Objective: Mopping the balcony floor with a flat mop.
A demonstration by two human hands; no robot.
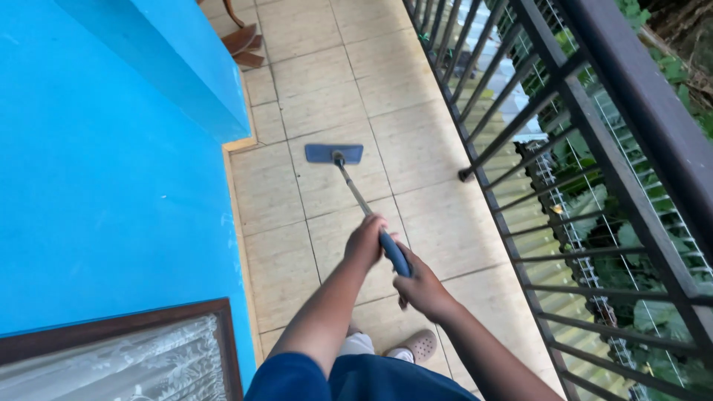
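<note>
I hold a flat mop with both hands. Its blue rectangular head (334, 154) lies flat on the beige tiled floor (416, 148) ahead of me. A thin metal pole (355, 189) runs back to a blue grip (395, 255). My left hand (366, 241) is wrapped around the pole at the upper end of the grip. My right hand (421, 287) clasps the lower end of the grip, closer to my body. My foot in a pale clog (421, 345) shows below.
A bright blue wall (104, 171) with a jutting corner (215, 111) borders the left. A dark metal railing (564, 148) runs along the right, greenery beyond. A wood-framed window with lace curtain (134, 356) sits lower left. Wooden furniture legs (245, 41) stand far ahead.
</note>
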